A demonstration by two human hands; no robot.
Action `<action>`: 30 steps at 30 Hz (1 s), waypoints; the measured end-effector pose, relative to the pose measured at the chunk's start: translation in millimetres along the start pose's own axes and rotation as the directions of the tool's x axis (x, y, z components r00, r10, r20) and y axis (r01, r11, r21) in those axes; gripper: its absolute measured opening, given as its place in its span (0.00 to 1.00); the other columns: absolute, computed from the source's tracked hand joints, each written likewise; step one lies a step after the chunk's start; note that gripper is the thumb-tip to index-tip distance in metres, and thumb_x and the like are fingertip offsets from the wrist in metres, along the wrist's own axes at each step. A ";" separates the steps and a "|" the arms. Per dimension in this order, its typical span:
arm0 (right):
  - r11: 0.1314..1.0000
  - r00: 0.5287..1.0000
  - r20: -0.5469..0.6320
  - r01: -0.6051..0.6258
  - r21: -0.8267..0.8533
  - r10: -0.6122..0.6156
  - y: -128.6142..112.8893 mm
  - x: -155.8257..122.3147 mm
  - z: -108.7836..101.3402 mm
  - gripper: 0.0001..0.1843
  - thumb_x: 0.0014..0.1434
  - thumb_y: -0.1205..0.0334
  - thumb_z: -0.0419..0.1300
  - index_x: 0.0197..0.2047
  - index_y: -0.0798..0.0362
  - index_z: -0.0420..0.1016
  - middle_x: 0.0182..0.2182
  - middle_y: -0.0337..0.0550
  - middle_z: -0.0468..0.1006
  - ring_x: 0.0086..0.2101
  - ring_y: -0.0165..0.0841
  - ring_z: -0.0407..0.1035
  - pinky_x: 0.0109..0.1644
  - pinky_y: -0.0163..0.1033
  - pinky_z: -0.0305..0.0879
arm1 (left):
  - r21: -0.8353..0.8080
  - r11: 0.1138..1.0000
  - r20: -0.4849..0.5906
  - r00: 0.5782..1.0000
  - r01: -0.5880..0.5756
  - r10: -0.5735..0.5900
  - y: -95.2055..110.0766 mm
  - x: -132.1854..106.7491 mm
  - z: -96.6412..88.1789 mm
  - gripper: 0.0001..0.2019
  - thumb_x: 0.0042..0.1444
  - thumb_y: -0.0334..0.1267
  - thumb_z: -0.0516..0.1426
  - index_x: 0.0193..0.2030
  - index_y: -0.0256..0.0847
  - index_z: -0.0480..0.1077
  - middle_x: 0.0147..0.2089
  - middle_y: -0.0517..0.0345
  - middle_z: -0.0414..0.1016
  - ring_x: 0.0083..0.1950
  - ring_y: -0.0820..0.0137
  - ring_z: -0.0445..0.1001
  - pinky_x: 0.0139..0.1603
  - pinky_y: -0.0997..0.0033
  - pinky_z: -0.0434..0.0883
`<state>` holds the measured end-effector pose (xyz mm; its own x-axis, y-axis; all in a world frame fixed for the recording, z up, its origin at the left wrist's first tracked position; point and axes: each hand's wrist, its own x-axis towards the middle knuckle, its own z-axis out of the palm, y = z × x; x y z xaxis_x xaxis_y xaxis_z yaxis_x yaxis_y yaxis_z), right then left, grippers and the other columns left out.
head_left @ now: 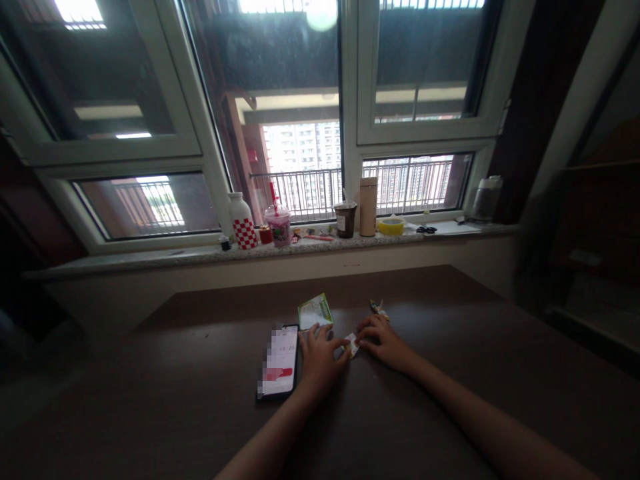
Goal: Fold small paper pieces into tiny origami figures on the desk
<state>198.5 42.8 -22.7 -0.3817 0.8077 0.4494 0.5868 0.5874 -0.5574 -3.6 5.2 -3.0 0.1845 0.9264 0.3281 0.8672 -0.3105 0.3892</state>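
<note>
A small whitish piece of paper or sticker (353,345) with faint coloured print lies between my hands, low over the table. My left hand (319,353) has its thumb and index finger at the left edge of this piece, while its other fingers are spread over the tabletop. From the other side, my right hand (384,341) pinches the right edge with curled fingers. A phone (280,363) showing a clock lies face up just left of my left hand. Beyond that hand is a green and white printed card (315,311), partly covered by the fingers.
A small crumpled dark and yellow wrapper-like item (379,309) lies beyond my right hand on the brown table (200,427). The windowsill (200,253) holds a checkered bottle (245,230), drink cups (345,220), a tan flask (369,207), yellow tape (391,227) and black scissors (427,229).
</note>
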 end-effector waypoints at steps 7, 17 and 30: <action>0.999 0.999 -0.038 0.005 -0.035 -0.006 1.6 1.0 3.7 0.06 0.59 0.59 0.61 0.35 0.50 0.77 0.41 0.45 0.76 0.47 0.38 0.66 0.56 0.48 0.60 | -0.013 0.999 0.009 1.000 -0.029 0.029 0.1 0.0 -0.1 0.10 0.54 0.47 0.60 0.43 0.58 0.78 0.61 0.56 0.68 0.67 0.47 0.53 0.65 0.30 0.39; 0.977 0.997 -0.024 -0.078 -0.197 0.075 1.4 4.1 14.8 0.05 0.61 0.58 0.59 0.38 0.48 0.75 0.46 0.47 0.72 0.48 0.41 0.64 0.55 0.49 0.61 | -0.013 1.000 0.072 0.997 -0.013 0.014 1.1 0.6 -3.7 0.13 0.53 0.45 0.60 0.46 0.60 0.77 0.62 0.57 0.67 0.69 0.49 0.51 0.66 0.30 0.35; 0.967 0.994 -0.014 -0.109 -0.230 0.109 -7.0 3.0 15.4 0.06 0.62 0.56 0.59 0.38 0.49 0.73 0.45 0.47 0.71 0.47 0.41 0.64 0.54 0.48 0.61 | -0.010 1.000 0.064 0.998 -0.017 0.018 2.7 1.2 -0.4 0.12 0.57 0.52 0.56 0.43 0.57 0.78 0.62 0.55 0.66 0.70 0.50 0.50 0.67 0.32 0.34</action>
<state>182.3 41.9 -28.2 -0.3055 0.8659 0.3962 0.7733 0.4684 -0.4274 -1.2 5.4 -1.2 0.2293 0.9325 0.2788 0.8594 -0.3285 0.3918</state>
